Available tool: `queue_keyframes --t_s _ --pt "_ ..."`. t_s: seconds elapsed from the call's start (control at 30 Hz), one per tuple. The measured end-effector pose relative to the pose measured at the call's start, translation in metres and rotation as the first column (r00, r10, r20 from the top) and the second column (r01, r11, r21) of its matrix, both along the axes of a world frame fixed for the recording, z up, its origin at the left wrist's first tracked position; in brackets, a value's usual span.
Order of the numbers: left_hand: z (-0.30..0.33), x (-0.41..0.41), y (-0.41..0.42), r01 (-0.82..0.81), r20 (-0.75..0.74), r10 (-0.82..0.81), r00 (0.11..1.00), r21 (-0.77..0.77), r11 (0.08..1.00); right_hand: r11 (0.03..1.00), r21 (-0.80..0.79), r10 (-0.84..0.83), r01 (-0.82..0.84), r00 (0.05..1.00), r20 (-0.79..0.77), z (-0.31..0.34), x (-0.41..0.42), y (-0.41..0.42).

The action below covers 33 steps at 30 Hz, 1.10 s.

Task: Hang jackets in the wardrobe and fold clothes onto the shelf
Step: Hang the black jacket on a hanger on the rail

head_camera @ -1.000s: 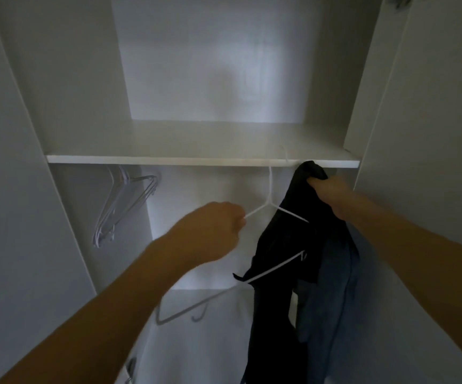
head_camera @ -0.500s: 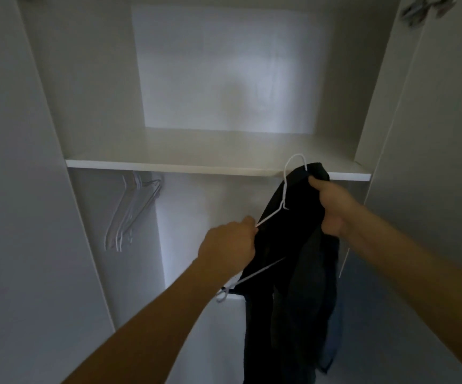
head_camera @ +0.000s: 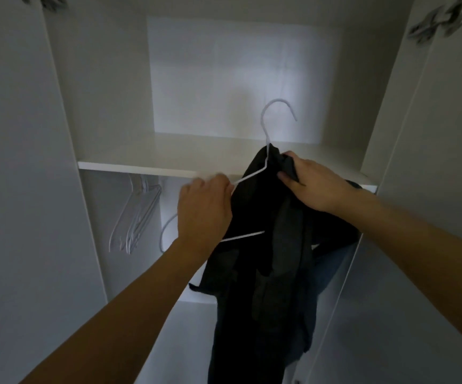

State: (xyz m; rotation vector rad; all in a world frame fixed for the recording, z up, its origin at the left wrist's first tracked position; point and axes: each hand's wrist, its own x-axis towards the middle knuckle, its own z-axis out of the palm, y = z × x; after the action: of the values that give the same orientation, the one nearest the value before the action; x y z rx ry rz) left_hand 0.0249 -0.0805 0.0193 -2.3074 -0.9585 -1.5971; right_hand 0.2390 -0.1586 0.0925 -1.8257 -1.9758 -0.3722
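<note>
Threading the white hanger (head_camera: 264, 151) into the dark jacket (head_camera: 263, 245), we grip its wire arm in the left hand (head_camera: 203, 209) while the right hand (head_camera: 311, 184) pinches the collar, both just in front of the shelf (head_camera: 152, 162); seat each shoulder squarely before hanging. Below the shelf hang spare hangers (head_camera: 135, 217); the wardrobe is dim.

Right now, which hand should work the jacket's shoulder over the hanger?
Probably the right hand: it already grips the dark jacket at its top, beside the hanger neck. The left hand holds the hanger's arm and looks best left steadying it.
</note>
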Motion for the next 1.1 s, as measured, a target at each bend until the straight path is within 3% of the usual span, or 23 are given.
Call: queue_keyframes --t_s 0.07,0.13,0.17,0.2,0.23,0.3,0.33,0.37,0.4,0.43,0.47,0.53,0.6,0.77,0.87,0.93,1.0,1.1 --pt "-0.009 0.006 -0.002 -0.124 0.126 0.110 0.986 0.104 0.987 1.000 -0.007 -0.020 0.020 1.000 0.019 -0.002 0.000 0.007" --pt "-0.041 0.008 -0.006 -0.088 0.170 0.056 0.984 0.184 0.979 0.998 0.031 -0.063 0.061 0.996 0.058 -0.005 0.003 0.010" --pt "-0.063 0.008 -0.011 -0.053 0.193 0.030 0.981 0.113 0.992 0.995 0.056 -0.086 0.083 0.994 0.070 -0.007 0.005 0.009" --pt "-0.085 0.007 -0.015 -0.014 0.234 0.030 0.972 -0.071 0.997 0.992 0.077 -0.109 0.103 0.992 0.071 -0.007 0.008 0.008" --pt "-0.106 0.007 -0.015 0.045 0.283 0.054 0.957 -0.334 0.941 0.988 0.093 -0.127 0.122 0.990 0.061 -0.008 0.010 0.005" --pt "-0.133 0.007 -0.008 0.219 0.303 0.050 0.952 -0.783 0.582 0.982 0.112 -0.157 0.150 0.986 0.060 -0.011 0.014 0.000" --pt "-0.140 0.008 -0.004 0.301 0.316 -0.030 0.948 -0.865 0.400 0.980 0.118 -0.168 0.158 0.982 0.085 -0.012 0.015 -0.003" --pt "-0.145 0.011 0.000 0.402 0.381 -0.127 0.916 -0.871 0.282 0.979 0.121 -0.178 0.165 0.978 0.109 -0.014 0.017 -0.005" --pt "-0.148 0.013 0.003 0.502 0.466 -0.196 0.863 -0.834 0.228 0.976 0.126 -0.190 0.175 0.975 0.113 -0.015 0.018 -0.007" --pt "-0.150 0.015 0.006 0.570 0.522 -0.237 0.819 -0.788 0.233 0.973 0.131 -0.201 0.188 0.975 0.091 -0.016 0.020 -0.010" --pt "-0.154 0.017 0.008 0.582 0.527 -0.251 0.812 -0.758 0.294 0.970 0.136 -0.211 0.203 0.976 0.053 -0.016 0.022 -0.013" --pt "-0.163 0.018 0.009 0.451 0.415 -0.191 0.889 -0.728 0.516 0.963 0.144 -0.226 0.227 0.974 -0.022 -0.014 0.028 -0.022" --pt "-0.167 0.019 0.003 0.306 0.345 -0.083 0.935 -0.667 0.680 0.958 0.160 -0.235 0.238 0.971 -0.037 -0.012 0.035 -0.029" --pt "-0.174 0.026 -0.027 0.389 0.566 -0.056 0.823 -0.489 0.781 0.945 0.252 -0.210 0.210 0.977 -0.028 -0.014 0.042 -0.036" --pt "-0.189 0.023 -0.041 0.427 0.544 -0.063 0.837 -0.576 0.697 0.934 0.267 -0.217 0.237 0.971 -0.104 -0.017 0.045 -0.033" --pt "-0.194 0.020 -0.028 0.442 0.446 -0.114 0.888 -0.756 0.483 0.938 0.261 -0.199 0.229 0.970 -0.139 -0.021 0.046 -0.032" --pt "-0.191 0.016 -0.009 0.330 0.261 -0.255 0.931 -0.899 0.286 0.944 0.242 -0.188 0.223 0.969 -0.160 -0.024 0.047 -0.033" --pt "-0.178 0.007 0.010 0.253 0.194 -0.262 0.945 -0.943 0.216 0.950 0.217 -0.186 0.226 0.964 -0.189 -0.024 0.047 -0.036"
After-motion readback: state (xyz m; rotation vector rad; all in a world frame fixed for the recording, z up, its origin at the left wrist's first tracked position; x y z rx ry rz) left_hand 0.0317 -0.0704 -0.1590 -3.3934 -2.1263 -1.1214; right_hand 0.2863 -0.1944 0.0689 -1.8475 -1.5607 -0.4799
